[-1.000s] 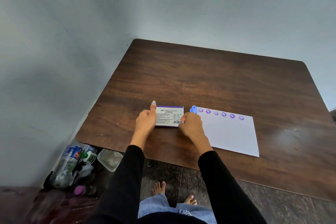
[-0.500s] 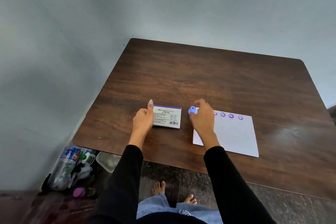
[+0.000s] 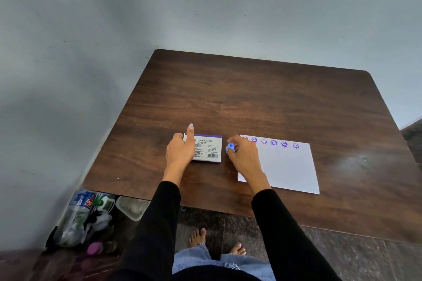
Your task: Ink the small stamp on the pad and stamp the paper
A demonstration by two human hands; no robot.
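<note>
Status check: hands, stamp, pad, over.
Left hand resting on closed white stamp-pad box. Right hand pinching small blue stamp beside white paper. Nothing blocking.

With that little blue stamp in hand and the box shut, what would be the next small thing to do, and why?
Probably open the stamp pad box: its printed lid faces up and no ink surface shows, so the stamp in the right hand cannot be inked. The left hand rests on the box's left edge, placed to lift it. The paper has a row of prints along its far edge.
</note>
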